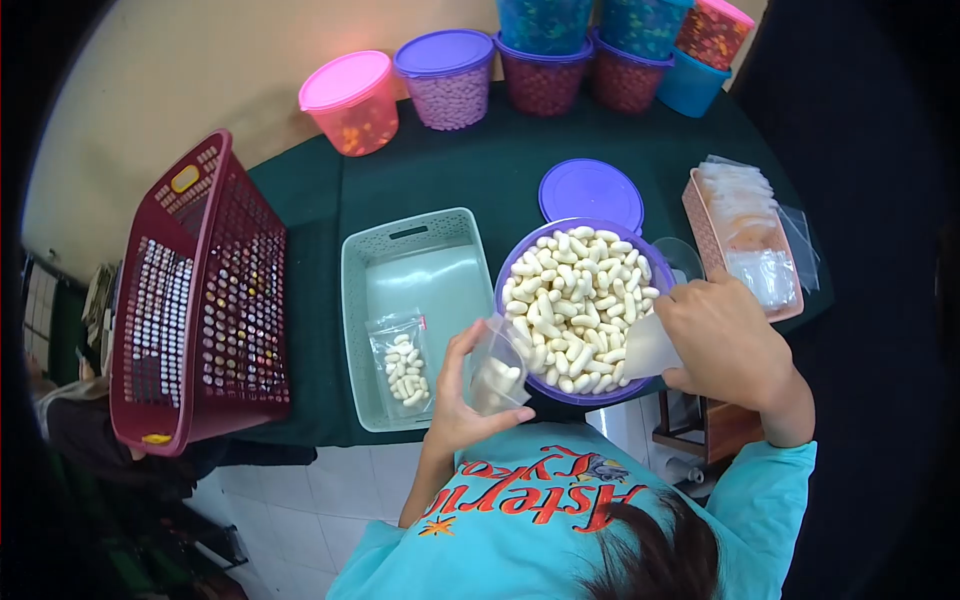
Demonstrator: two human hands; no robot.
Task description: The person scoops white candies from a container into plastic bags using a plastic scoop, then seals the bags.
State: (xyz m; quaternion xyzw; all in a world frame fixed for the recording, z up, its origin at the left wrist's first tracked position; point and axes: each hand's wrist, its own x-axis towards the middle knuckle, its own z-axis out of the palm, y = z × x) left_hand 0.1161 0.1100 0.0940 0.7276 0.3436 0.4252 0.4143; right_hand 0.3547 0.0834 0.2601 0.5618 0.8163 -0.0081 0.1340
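I see the left hand [462,395] with fingers closed around a small clear bag [497,378]; the right hand [725,345] grips a white scoop [650,347] over the purple bowl [508,290].

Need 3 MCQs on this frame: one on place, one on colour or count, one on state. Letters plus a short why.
1. Where does the filled small bag lie?
A. In the grey tray
B. In the maroon basket
C. On the purple lid

2. What colour is the tub that holds the white pieces?
A. Pink
B. Purple
C. Blue

3. What state is the bag in the left hand?
A. Sealed and full
B. Empty and flat
C. Open, partly filled

Answers:
1 A: the packed bag rests on the tray floor, left of the tub.
2 B: the rim around the white pieces is purple, like the loose lid behind it.
3 C: a few white pieces sit in it, its mouth tilted toward the tub, while the right hand holds a clear scoop at the rim.
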